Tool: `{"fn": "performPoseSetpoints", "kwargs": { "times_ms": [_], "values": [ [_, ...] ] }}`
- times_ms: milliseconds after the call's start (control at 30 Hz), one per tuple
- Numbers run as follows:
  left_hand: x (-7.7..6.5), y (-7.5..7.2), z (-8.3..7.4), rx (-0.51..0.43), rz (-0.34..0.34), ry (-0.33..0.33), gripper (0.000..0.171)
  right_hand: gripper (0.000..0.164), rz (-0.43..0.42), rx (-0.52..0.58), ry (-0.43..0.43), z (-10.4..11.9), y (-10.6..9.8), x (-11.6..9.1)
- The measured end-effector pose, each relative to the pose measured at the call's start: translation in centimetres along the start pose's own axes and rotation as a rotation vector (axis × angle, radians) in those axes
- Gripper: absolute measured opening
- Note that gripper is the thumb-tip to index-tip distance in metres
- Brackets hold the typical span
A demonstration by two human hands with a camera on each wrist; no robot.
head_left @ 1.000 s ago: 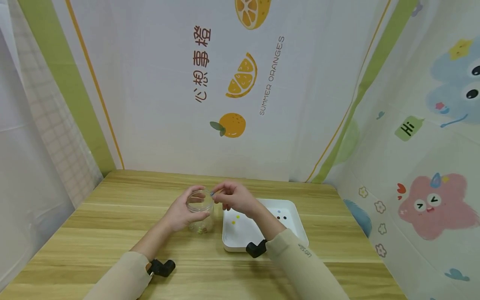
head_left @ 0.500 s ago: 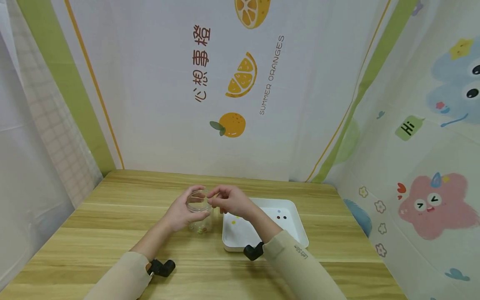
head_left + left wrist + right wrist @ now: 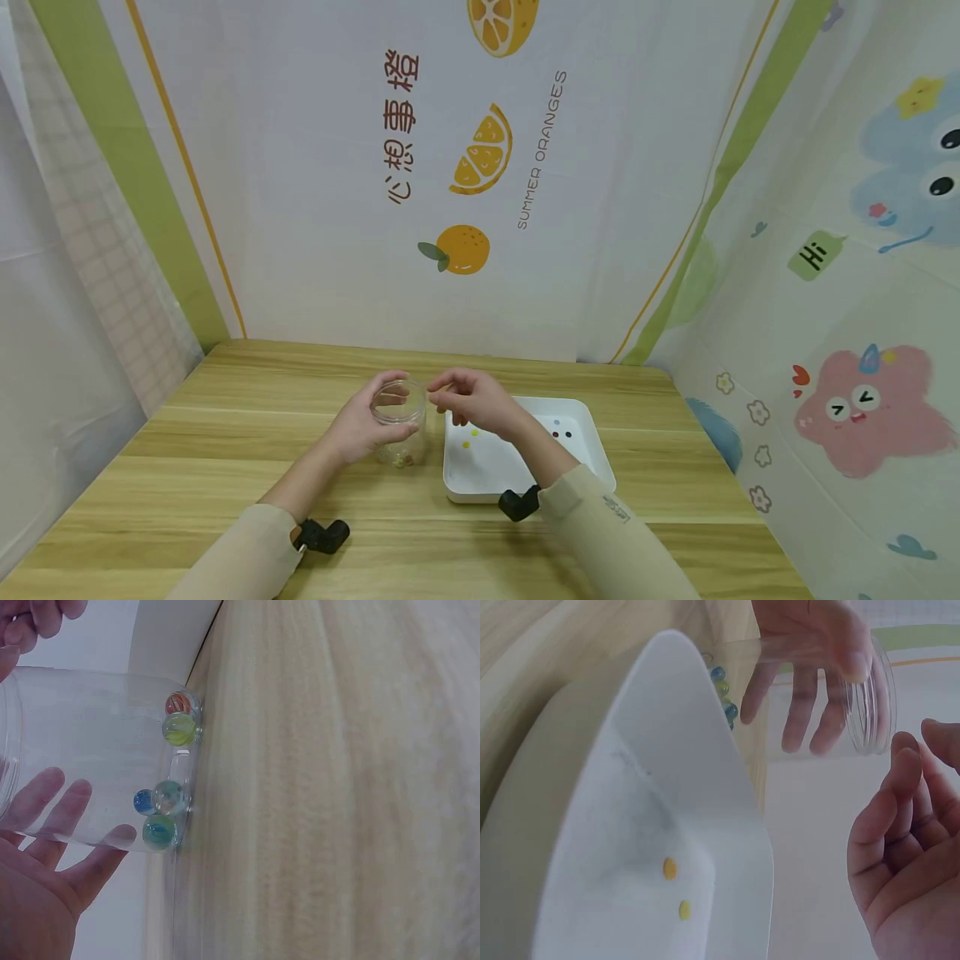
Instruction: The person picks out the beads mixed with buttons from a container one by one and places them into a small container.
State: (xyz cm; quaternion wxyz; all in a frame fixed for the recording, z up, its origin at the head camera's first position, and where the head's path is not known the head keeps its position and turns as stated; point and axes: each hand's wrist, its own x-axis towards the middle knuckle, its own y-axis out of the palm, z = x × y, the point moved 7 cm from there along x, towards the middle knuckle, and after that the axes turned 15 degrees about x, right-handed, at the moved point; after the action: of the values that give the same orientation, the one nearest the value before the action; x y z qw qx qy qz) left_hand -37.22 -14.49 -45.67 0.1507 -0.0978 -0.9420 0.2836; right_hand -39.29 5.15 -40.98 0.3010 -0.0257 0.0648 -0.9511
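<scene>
My left hand (image 3: 356, 429) grips a clear jar (image 3: 411, 432) round its upper part, with the thumb by the lidless mouth. The jar stands upright on the wooden table. At its bottom lie several glass marbles, among them a red-streaked marble (image 3: 177, 703), a yellow-green marble (image 3: 178, 729) and a small blue marble (image 3: 144, 801). Just right of the jar's rim hovers my right hand (image 3: 483, 406), partly over the white tray (image 3: 487, 473). In the right wrist view its thumb and index finger are apart, the other fingers loosely bent, and nothing shows between them.
Inside the tray lie small coloured pieces: a yellow piece (image 3: 467, 445) with another near it at left, and a dark piece (image 3: 568, 434) beside others at right. My right forearm covers part of the tray. A printed curtain (image 3: 337, 275) hangs behind the table (image 3: 225, 467).
A small blue thing pinched in my right fingers at the rim has left them. That hand moved left to the jar's mouth, then back right. My left hand and the jar stayed put.
</scene>
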Motion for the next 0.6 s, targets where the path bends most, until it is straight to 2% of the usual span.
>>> {"fn": "performPoseSetpoints", "kwargs": {
  "times_ms": [233, 400, 600],
  "values": [
    [0.1, 0.2, 0.0, 0.002, 0.006, -0.008, 0.086, 0.024, -0.027, 0.017, 0.019, -1.0, -1.4, -0.8],
    [0.1, 0.1, 0.2, -0.018, 0.002, -0.044, 0.097, 0.030, -0.054, -0.008, 0.020, -1.1, -2.7, -1.8],
    [-0.1, -0.1, 0.0, -0.001, -0.012, -0.069, 0.082, 0.036, -0.069, 0.001, 0.017, -1.1, -4.2, -2.9]
  ]
}}
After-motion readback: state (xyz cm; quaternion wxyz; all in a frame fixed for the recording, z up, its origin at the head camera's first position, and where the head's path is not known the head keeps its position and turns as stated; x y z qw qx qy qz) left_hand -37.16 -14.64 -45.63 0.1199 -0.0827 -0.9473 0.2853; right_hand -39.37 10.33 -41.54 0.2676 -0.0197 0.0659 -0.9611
